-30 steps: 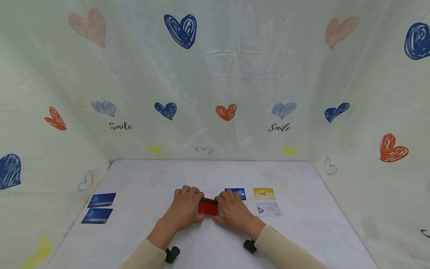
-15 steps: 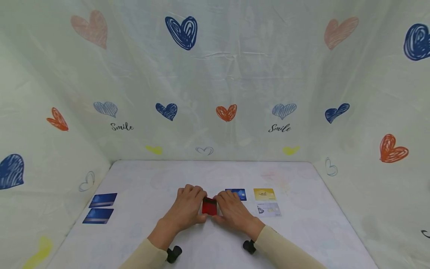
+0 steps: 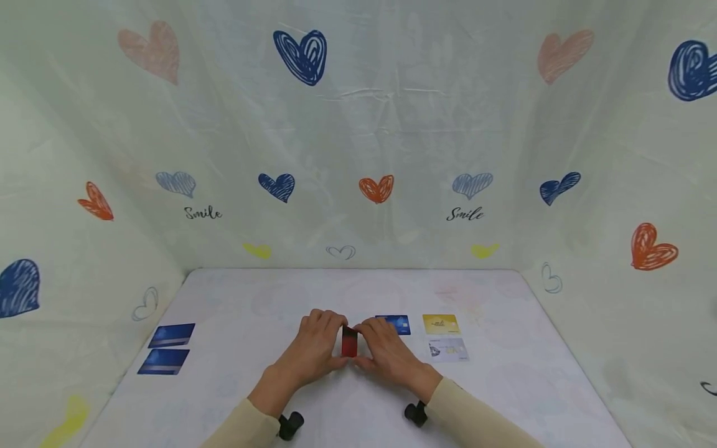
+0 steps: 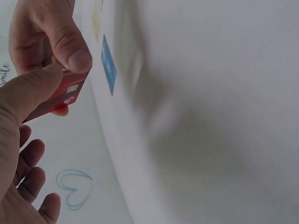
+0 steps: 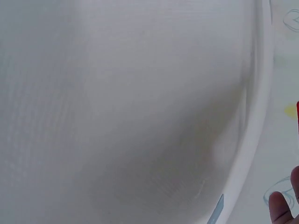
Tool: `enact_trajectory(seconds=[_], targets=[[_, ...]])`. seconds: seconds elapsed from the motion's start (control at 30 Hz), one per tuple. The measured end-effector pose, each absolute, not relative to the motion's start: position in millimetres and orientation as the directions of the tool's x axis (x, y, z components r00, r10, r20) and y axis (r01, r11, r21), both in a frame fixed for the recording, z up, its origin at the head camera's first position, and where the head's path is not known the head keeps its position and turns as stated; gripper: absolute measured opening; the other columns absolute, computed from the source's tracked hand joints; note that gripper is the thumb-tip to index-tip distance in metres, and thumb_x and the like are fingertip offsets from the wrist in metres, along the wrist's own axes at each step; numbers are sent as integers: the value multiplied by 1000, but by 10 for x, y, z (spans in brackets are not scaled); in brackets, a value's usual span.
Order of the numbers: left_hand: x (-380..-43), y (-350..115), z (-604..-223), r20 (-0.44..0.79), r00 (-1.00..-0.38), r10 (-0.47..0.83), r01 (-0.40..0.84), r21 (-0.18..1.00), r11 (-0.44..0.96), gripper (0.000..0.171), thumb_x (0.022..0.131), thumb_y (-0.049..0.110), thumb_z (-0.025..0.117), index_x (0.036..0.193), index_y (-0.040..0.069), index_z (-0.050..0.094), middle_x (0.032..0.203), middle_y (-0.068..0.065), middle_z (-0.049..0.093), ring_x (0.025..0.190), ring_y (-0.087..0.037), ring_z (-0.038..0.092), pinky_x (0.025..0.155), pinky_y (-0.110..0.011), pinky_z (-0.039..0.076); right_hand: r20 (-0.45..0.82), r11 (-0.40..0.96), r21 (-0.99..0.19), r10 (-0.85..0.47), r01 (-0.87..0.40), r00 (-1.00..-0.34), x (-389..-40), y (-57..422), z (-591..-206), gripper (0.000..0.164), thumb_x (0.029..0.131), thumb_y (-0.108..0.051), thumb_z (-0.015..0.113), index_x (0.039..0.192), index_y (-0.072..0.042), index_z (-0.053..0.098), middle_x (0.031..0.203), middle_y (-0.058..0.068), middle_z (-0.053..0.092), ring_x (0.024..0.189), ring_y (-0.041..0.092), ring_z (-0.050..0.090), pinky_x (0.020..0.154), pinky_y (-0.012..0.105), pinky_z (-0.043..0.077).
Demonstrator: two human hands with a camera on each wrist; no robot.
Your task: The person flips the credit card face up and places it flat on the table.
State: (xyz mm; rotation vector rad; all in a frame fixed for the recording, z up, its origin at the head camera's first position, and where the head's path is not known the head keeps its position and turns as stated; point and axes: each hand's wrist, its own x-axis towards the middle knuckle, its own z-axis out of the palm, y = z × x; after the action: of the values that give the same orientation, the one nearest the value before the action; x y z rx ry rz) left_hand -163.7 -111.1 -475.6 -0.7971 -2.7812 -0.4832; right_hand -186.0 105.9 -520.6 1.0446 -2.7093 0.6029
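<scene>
Red card (image 3: 350,343) pinched by left hand (image 3: 316,345) and right hand (image 3: 389,354)

Watching from my end of the feed. Head camera: the red card stands mid-table, between the two hands, only a narrow piece of it visible, darker along the top. Both hands grip it, thumbs on the near side, fingertips at the far side. The left wrist camera shows me its chip (image 4: 72,88), the left thumb laid on the card and the remaining left fingers loosely bent beneath. I read the card as raised off the table (image 3: 252,292). The right wrist camera gives me little: a few fingertips and a red sliver at the edge.

Other cards, all lying flat. Far left: two blue cards (image 3: 164,361), one just behind the other. Beyond the right hand, a blue chip card (image 3: 399,323), partly covered by the fingers. To its right, a yellow card (image 3: 440,323), with a pale card (image 3: 448,350) just in front.

Light sleeves (image 3: 476,417) on both arms, a black fitting (image 3: 290,426) at each wrist. Behind everything, a pale curtain (image 3: 336,137) printed with hearts and "Smile".
</scene>
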Motion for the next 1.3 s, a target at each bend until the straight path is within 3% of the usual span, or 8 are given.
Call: enact_trajectory(seconds=[0.27,0.37,0.5,0.67,0.83,1.1,1.3], targets=[[-1623,-1083,-4753,228,-844,486,536,290,793,59,83,35,92,129,14,61,126,-1,62,119,-24,49,104,-48,44,323,585,-431,-611,-687,-723,-1820,1050,-5206,59,94,-25,82,144,-9,56,130,5,61,121,18,55,105,37,51],[-1613,-1081,-4748,211,-849,484,528,318,788,57,85,34,91,130,14,61,130,-2,62,123,-26,49,108,-50,43,302,593,-439,-610,-675,-733,-1798,1055,-5198,62,93,-28,83,145,-9,56,130,5,60,121,17,55,104,37,52],[-1605,-1095,-4765,216,-871,441,491,346,800,53,84,27,91,124,11,60,124,-4,66,121,-29,53,109,-51,45,288,635,-378,-611,-674,-737,-1787,1086,-5182,67,92,-35,84,146,-9,55,131,4,59,121,19,57,106,38,53],[-1608,-1097,-4818,225,-908,353,406,269,873,54,79,25,93,120,9,62,109,-6,71,107,-29,56,94,-47,49,285,707,-274,-589,-653,-757,-1801,1149,-5137,73,92,-42,82,149,-7,52,135,4,57,124,20,55,108,40,52],[-1620,-1076,-4878,194,-938,287,321,173,931,65,75,33,97,128,11,66,117,-10,69,110,-28,55,88,-45,47,274,746,-197,-581,-636,-767,-1817,1173,-5072,80,91,-47,82,153,-9,49,141,4,55,128,20,52,112,42,49],[-1617,-995,-5025,163,-921,353,374,127,919,62,75,29,96,127,13,68,115,-8,67,109,-27,53,85,-43,43,307,739,-11,-638,-673,-706,-1791,1162,-5064,71,87,-48,85,141,-10,60,131,3,62,121,21,56,104,41,51],[-1598,-906,-5049,177,-903,392,414,108,904,58,75,27,95,125,14,68,111,-4,66,106,-25,52,82,-41,40,297,733,67,-662,-677,-688,-1772,1200,-5102,63,86,-51,84,132,-11,67,122,0,66,112,19,57,96,37,50]])
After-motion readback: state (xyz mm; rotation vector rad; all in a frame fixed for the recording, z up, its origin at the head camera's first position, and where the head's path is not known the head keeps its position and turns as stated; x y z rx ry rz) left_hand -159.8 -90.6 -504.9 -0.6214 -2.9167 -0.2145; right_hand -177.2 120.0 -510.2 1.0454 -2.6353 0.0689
